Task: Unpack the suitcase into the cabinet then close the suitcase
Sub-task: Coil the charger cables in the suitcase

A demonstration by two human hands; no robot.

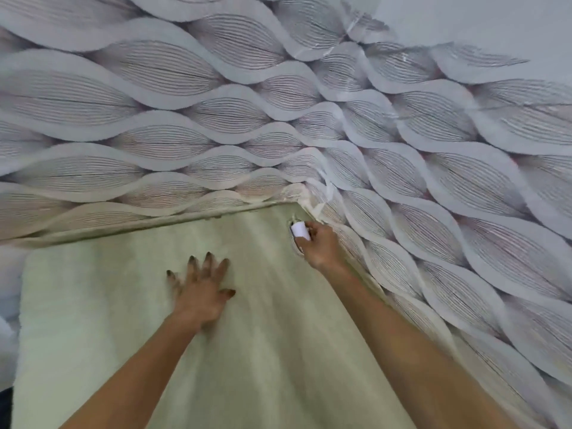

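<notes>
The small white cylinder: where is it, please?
Head view, right of centre: the small white cylinder sits in the right hand, by the pale green panel's far corner.

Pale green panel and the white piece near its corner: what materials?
Pale green panel: seems painted or laminated board, matte and flat, no glare; blur leaves it open. White piece, held by the right hand: probably smooth plastic, evenly bright, clean-edged.

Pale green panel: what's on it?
Left hand lies flat on the panel; right hand pinches a white piece over an oval recess. Recess mostly covered.
</notes>
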